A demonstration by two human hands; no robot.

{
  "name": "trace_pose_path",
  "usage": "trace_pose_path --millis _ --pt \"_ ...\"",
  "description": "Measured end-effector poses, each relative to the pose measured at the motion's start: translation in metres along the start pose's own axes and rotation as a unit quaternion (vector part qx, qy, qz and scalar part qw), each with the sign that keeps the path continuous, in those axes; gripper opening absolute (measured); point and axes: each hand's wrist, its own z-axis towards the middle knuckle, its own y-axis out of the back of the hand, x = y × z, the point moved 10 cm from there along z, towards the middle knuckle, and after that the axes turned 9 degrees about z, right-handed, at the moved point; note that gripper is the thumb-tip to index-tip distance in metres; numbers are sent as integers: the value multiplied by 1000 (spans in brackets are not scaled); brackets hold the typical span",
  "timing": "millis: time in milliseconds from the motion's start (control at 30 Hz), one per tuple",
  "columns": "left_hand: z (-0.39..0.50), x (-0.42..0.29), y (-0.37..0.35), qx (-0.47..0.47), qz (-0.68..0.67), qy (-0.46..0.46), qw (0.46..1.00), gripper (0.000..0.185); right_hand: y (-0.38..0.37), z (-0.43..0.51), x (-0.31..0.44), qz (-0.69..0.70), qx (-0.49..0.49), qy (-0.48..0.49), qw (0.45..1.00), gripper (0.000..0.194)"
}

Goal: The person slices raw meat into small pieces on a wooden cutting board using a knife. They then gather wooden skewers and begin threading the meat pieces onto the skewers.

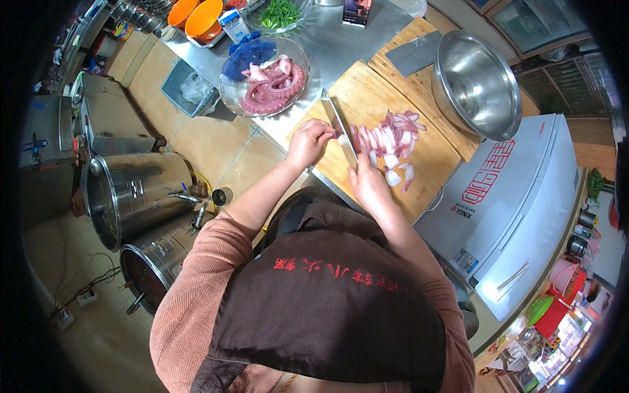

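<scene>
My right hand grips the handle of a Chinese cleaver, whose blade stands on edge over a wooden cutting board. At the blade's left side, the bent fingers of my left hand hold a small end of octopus tentacle, mostly hidden by the fingers and the blade. Sliced octopus lies in a row and a loose pile to the right of the blade. Beyond my left hand, a clear bowl holds thick pinkish tentacles.
A second board carries another cleaver blade and a big steel bowl. Chopped greens, orange bowls and a phone stand farther back. A white chest freezer is at right, a waste bin at left.
</scene>
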Motion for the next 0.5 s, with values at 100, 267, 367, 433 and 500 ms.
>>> trace_pose_path --millis 100,267,367,433,500 --pt "1 -3 4 2 -2 0 1000 12 -4 2 -9 12 2 10 1000 27" --pt "-11 -9 23 -50 -6 19 999 11 27 -32 -17 34 -38 21 998 30" --pt "-13 -3 22 -50 -12 49 997 11 35 -46 -7 19 -2 21 1000 31" --pt "-13 1 18 -42 -10 52 998 11 34 -48 -3 -21 33 12 999 32" --pt "-11 4 16 -37 -4 49 998 10 31 -42 0 -31 52 4 998 32"
